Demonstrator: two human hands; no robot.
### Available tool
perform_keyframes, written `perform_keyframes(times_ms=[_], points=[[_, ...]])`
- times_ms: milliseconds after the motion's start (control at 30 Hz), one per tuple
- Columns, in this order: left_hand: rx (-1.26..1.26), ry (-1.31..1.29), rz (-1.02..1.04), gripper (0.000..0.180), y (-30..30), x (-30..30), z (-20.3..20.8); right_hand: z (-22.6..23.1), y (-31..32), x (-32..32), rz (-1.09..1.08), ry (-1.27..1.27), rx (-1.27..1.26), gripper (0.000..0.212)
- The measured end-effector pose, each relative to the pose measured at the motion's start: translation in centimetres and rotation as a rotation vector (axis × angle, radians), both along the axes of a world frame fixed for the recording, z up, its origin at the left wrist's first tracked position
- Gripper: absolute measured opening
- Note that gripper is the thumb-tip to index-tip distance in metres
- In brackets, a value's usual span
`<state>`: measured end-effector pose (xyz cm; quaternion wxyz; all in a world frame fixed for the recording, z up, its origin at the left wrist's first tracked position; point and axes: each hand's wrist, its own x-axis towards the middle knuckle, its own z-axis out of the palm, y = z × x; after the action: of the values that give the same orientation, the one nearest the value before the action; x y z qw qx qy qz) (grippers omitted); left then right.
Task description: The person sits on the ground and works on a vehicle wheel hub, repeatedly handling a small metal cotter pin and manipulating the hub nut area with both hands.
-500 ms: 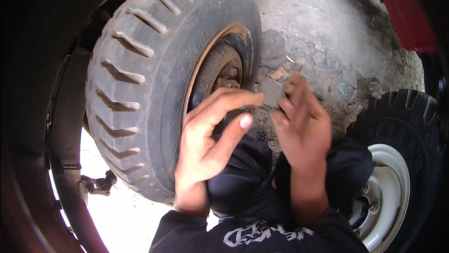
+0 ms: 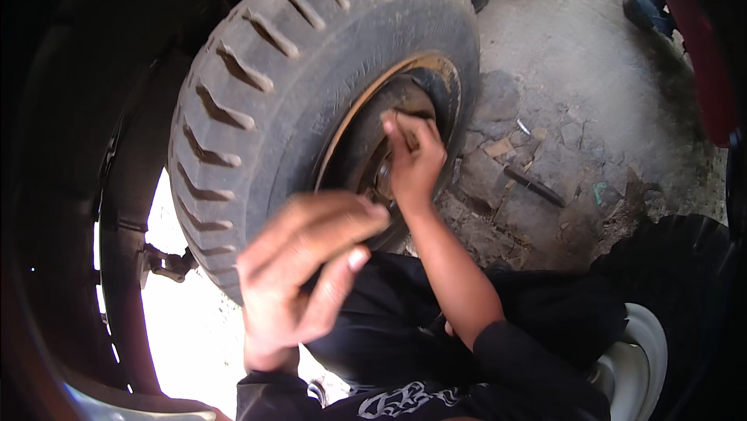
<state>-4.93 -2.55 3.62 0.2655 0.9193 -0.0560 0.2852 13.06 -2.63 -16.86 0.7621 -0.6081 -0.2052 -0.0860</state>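
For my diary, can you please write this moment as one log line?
right hand: pinched near hub, contact unclear | left hand: half-open, blurred, by big tyre | ground: dark bar

A black top (image 2: 537, 378) bearing pale curling print (image 2: 395, 402) is worn with dark trousers (image 2: 381, 343)
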Motion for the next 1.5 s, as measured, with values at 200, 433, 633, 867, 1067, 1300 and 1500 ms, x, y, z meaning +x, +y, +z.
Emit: perform_keyframes(times_ms=[200, 433, 633, 867, 1067, 1300, 1500], points=[[0.212, -0.404, 0.078, 0.029, 2.3, 2.9, -0.6, -1.1, 0.5, -0.7, 0.064, -0.006, 0.127, 0.016], [0.111, -0.385, 0.014, 0.024, 2.9, 4.4, -2.8, -0.1, 0.0, 0.5, 0.030, 0.044, 0.087, 0.015], [-0.048, -0.363, -0.032, 0.023, 2.8, 3.8, -3.5, 0.4, 1.0, 3.4, -0.003, 0.074, 0.164, 0.016], [-0.134, 0.102, 0.003, 0.039, 2.6, 4.0, -3.9, -0.5, 0.3, 0.3, 0.034, -0.075, 0.120, 0.015], [-0.054, 0.094, 0.036, 0.044, 2.4, 4.4, -3.6, 0.1, 0.8, 2.4, -0.017, -0.005, 0.175, 0.020], [0.146, -0.135, -0.001, 0.026, 2.0, 5.3, -3.7, 1.1, -0.1, 4.7, -0.034, -0.071, 0.071, 0.017], [0.408, -0.341, 0.237, 0.029, 1.9, 3.6, -3.0, 3.4, -1.2, 1.6, 0.059, -0.114, 0.220, 0.018]])
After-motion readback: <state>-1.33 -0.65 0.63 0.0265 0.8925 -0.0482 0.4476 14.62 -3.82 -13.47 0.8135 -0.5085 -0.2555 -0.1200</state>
